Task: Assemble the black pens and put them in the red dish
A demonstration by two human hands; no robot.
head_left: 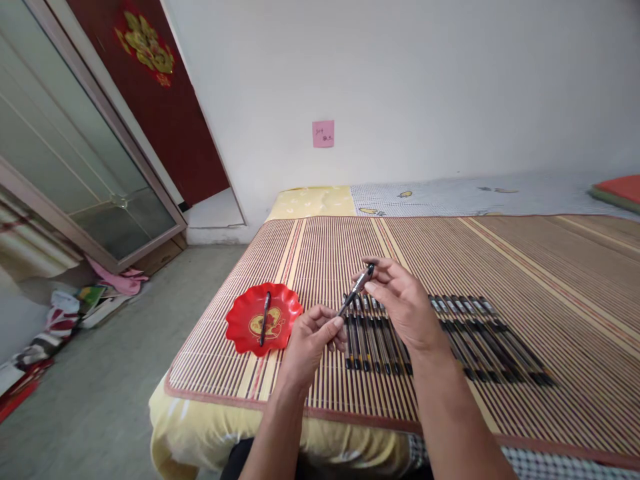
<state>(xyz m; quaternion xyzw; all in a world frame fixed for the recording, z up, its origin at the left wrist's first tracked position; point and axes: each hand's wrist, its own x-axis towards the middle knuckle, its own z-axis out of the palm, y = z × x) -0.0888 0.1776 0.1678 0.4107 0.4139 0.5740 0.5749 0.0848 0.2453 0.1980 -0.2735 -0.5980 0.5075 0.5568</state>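
Both my hands hold one black pen above a bamboo mat. My left hand pinches its lower end. My right hand pinches its upper end near the cap. Under my hands, a row of several black pens lies side by side on the mat. To the left sits a red scalloped plate with a single black pen in it.
The mat covers a bed with a yellow sheet against a white wall. A pink note sticks to the wall. A red cushion lies at far right. Clutter and clothes sit on the grey floor by a glass door.
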